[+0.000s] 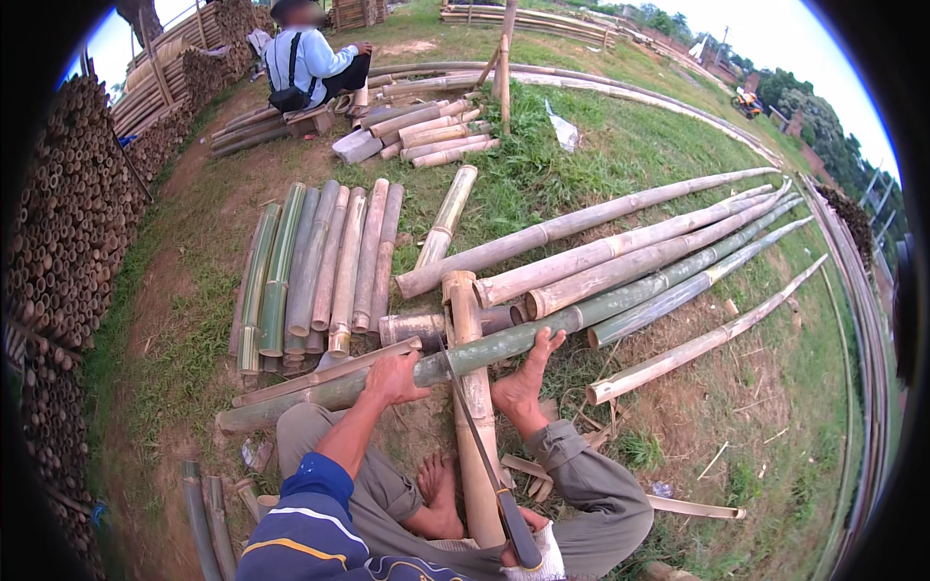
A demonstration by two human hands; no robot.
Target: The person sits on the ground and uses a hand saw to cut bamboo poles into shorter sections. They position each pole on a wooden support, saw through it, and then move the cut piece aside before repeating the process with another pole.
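Observation:
A long green bamboo pole (339, 389) lies across in front of me, resting on an upright-leaning bamboo post (475, 412). My left hand (392, 378) is closed over the pole, with a split bamboo strip (300, 381) lying along it under the hand. In my right hand (528, 542), partly hidden by white cloth, is the black handle of a hand saw (481, 438). Its narrow blade runs up to the pole and touches it just right of my left hand. My bare right foot (523, 392) presses against the pole.
Cut bamboo lengths (320, 261) lie in a row ahead left. Long poles (630, 242) fan out to the right. A person (315, 63) sits farther back beside more cut pieces (446, 136). Tall bamboo stacks (68, 223) stand at left. Bamboo scraps (528, 470) lie near my feet.

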